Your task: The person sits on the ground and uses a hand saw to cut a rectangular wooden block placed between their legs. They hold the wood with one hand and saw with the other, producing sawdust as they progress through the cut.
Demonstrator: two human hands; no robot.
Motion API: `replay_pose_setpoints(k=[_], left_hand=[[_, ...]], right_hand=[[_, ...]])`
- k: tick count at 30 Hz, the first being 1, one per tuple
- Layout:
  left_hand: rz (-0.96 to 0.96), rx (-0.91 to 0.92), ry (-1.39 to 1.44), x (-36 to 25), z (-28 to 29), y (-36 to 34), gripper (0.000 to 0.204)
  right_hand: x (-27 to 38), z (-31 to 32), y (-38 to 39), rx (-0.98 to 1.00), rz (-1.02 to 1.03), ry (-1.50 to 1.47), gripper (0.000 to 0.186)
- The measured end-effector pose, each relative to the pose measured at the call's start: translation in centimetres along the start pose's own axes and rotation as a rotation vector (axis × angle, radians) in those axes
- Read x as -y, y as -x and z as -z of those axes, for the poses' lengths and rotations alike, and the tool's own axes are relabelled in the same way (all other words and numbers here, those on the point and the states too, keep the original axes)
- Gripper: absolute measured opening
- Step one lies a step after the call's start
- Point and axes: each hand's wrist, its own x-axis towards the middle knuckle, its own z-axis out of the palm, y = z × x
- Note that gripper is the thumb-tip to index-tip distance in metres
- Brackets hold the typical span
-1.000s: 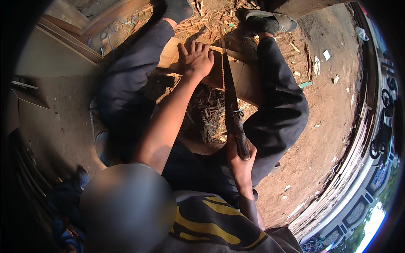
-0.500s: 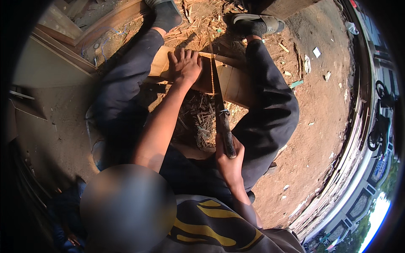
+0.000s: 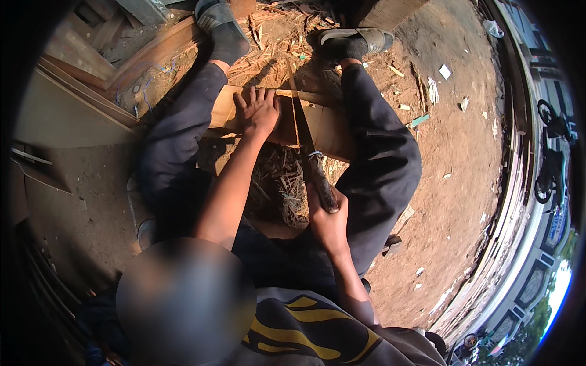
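Two bare hands work at a wooden plank (image 3: 329,131) that lies crosswise between the person's legs. The left hand (image 3: 259,113) is pressed palm down on it, fingers somewhat spread, gripping nothing, near the far edge and left of the saw (image 3: 304,125). The right hand (image 3: 328,219) is curled firmly around the saw's dark handle (image 3: 321,180), short of the plank's near edge. The blade crosses the plank from near edge to far edge, its tip reaching past the far one; how deep it sits in the wood is hard to tell in this shadow.

The right trouser leg (image 3: 384,146) hides the plank's right end, and the left trouser leg (image 3: 180,131) stands beside its left end. Beyond the far edge, wood shavings (image 3: 268,43) litter the ground (image 3: 452,165) between two sandalled feet; more wood scraps (image 3: 287,180) lie in the gap before the near edge. To the right are a green strip (image 3: 419,121) and a white scrap (image 3: 445,72). A broad panel (image 3: 73,113) and timber boards (image 3: 152,49) lean at the left, and parked motorbikes (image 3: 549,174) stand along the ground's right edge. A round blur covers the lower left.
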Motion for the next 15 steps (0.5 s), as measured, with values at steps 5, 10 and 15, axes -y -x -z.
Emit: replay_pose_setpoints(k=[5,10,15], left_hand=[[-0.087,-0.043,-0.062,3.1,-2.4,0.2,0.037],[0.022,-0.006,-0.037,-0.2,0.8,0.1,0.035],[-0.019,-0.080,-0.014,2.1,-1.8,-0.2,0.035]], right_hand=[[-0.9,-2.6,-4.9,0.011,0.051,-0.021,0.024],[-1.1,0.7,3.1,-0.003,0.025,-0.007,0.014],[-2.0,-1.8,-3.5,0.012,0.100,-0.026,0.020]])
